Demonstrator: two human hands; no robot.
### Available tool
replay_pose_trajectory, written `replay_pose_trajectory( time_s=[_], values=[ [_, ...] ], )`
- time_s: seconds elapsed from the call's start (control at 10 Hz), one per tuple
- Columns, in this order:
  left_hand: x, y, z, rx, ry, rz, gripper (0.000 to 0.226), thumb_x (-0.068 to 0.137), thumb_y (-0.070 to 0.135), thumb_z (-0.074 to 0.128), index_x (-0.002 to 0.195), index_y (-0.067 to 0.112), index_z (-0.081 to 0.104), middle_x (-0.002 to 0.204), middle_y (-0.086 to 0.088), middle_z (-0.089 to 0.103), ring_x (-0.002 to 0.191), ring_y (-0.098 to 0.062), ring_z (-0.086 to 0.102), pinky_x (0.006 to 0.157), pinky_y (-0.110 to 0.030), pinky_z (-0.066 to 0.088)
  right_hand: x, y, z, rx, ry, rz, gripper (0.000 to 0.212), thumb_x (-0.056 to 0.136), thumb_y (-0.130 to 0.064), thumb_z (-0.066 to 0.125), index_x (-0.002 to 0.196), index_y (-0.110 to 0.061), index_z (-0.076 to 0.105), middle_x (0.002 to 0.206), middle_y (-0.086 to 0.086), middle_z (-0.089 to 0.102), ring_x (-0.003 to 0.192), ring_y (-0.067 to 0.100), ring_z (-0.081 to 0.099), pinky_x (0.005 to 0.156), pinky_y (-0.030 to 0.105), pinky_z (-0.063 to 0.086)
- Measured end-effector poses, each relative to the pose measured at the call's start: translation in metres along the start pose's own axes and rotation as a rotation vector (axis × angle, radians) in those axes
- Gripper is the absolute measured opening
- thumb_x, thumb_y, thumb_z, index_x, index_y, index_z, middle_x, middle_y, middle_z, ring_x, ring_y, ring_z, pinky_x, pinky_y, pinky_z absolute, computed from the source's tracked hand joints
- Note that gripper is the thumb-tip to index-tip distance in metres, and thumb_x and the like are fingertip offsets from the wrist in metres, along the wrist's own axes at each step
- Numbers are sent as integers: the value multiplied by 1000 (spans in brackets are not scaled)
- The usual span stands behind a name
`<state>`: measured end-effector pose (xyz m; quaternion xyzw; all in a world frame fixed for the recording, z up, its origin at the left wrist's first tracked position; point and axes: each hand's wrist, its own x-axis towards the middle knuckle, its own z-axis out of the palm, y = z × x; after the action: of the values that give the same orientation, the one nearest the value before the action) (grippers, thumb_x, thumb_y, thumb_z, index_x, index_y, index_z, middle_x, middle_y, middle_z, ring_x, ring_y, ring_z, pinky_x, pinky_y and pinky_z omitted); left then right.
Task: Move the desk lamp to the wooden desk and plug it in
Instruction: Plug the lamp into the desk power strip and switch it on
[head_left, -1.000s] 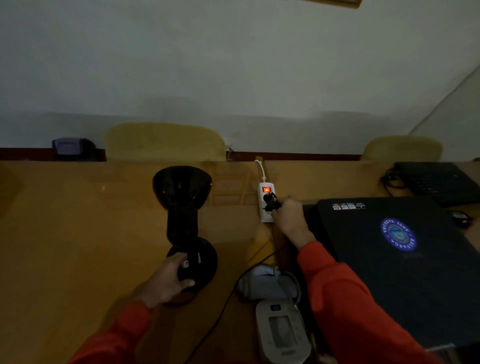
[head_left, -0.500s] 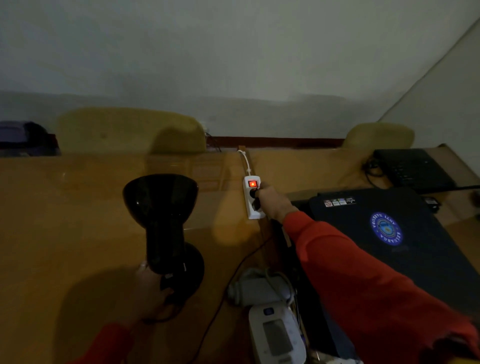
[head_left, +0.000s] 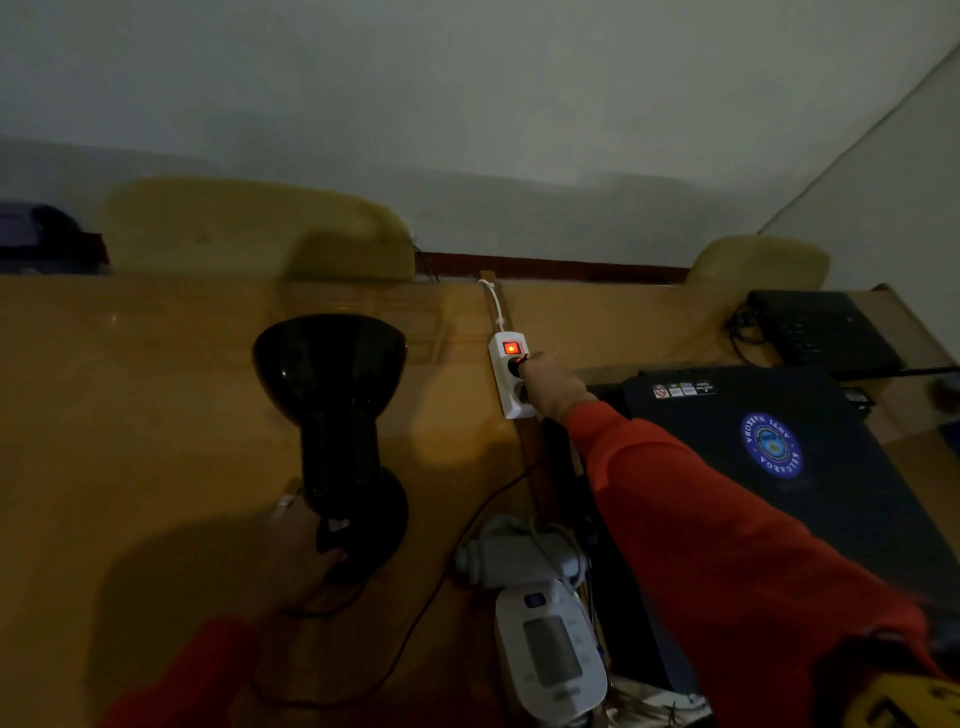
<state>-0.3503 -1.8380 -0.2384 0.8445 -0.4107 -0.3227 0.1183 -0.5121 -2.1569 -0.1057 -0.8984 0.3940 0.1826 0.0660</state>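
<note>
The black desk lamp (head_left: 332, 410) stands on the wooden desk (head_left: 130, 415), its round shade unlit and facing me. My left hand (head_left: 296, 551) grips the lamp's base from the left. A white power strip (head_left: 511, 382) with a glowing red switch lies just right of the lamp. My right hand (head_left: 553, 387) rests on the strip, fingers closed on the lamp's black plug (head_left: 517, 366) at the socket under the switch. The lamp's thin black cord (head_left: 457, 551) runs across the desk from the base toward the strip.
A dark closed laptop (head_left: 805, 467) with a round blue sticker lies right of the strip. A white blood-pressure monitor (head_left: 550, 654) with its grey cuff (head_left: 514, 558) sits near the front. A black keyboard (head_left: 826, 332) lies far right. Two yellow chair backs (head_left: 249, 228) stand behind the desk.
My right hand has slid up the strip with the plug to the socket just under the red switch. My view has moved closer and leftward. The left hand stays on the lamp base.
</note>
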Motion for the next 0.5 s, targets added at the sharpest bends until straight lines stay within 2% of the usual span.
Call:
replay_pose_trajectory(
  time_s=[0.1, 0.2, 0.4, 0.5],
  values=[
    [-2, 0, 2, -38, 34, -12, 51, 68, 20, 82, 111, 0, 63, 120, -26, 60, 112, -44, 53, 96, -55, 44, 0, 1, -3, -18, -1, -8, 37, 93, -6, 48, 130, -2, 50, 133, 24, 51, 118, 37, 54, 97, 42, 49],
    [-3, 0, 3, -51, 42, -14, 49, 69, 20, 81, 110, 0, 63, 120, -26, 60, 113, -44, 53, 96, -56, 44, -4, 1, -3, -71, -1, -36, 37, 93, -6, 48, 130, -2, 49, 133, 24, 50, 116, 37, 55, 95, 43, 50],
    [-8, 8, -5, -84, 73, -9, 50, 69, 20, 81, 113, 3, 63, 117, -25, 63, 110, -43, 56, 94, -54, 47, -5, 1, 4, -111, 16, -51, 39, 94, -4, 46, 132, -4, 45, 131, 24, 50, 114, 39, 56, 92, 47, 51],
    [-16, 18, -9, -158, 76, -40, 45, 76, 7, 75, 117, -5, 59, 124, -30, 58, 116, -47, 51, 99, -54, 41, -2, 2, 7, -103, 21, -21, 37, 94, -5, 45, 131, -3, 45, 130, 24, 52, 112, 38, 57, 90, 47, 52]
  ],
)
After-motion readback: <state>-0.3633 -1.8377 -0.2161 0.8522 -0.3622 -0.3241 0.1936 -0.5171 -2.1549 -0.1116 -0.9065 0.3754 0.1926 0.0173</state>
